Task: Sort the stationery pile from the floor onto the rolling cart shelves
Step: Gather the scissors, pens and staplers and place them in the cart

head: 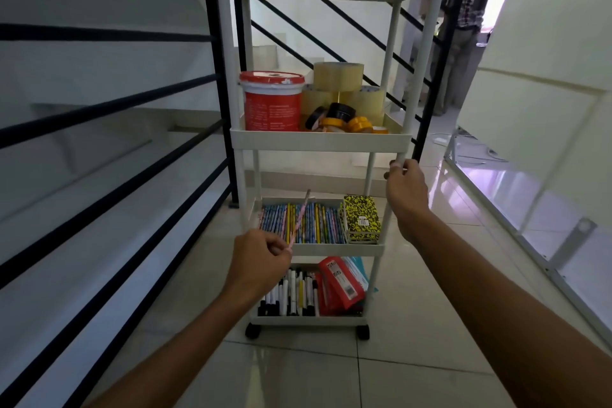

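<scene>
The left hand (261, 257) is pinching a pink pencil (299, 219) by its lower end, its long axis tilting up and away over the pencil shelf (331, 249), seemingly to lay it among the pencils there. The right hand (405, 184) is gripping the rolling cart (318, 140) by its front right post, probably steadying it.

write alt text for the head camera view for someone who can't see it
A person's left hand pinches a pink patterned pencil over the white rolling cart's pencil-filled shelf, while the right hand grips a white cart post. Tape rolls and a red tub sit on the shelf above, markers on the shelf below.
</scene>
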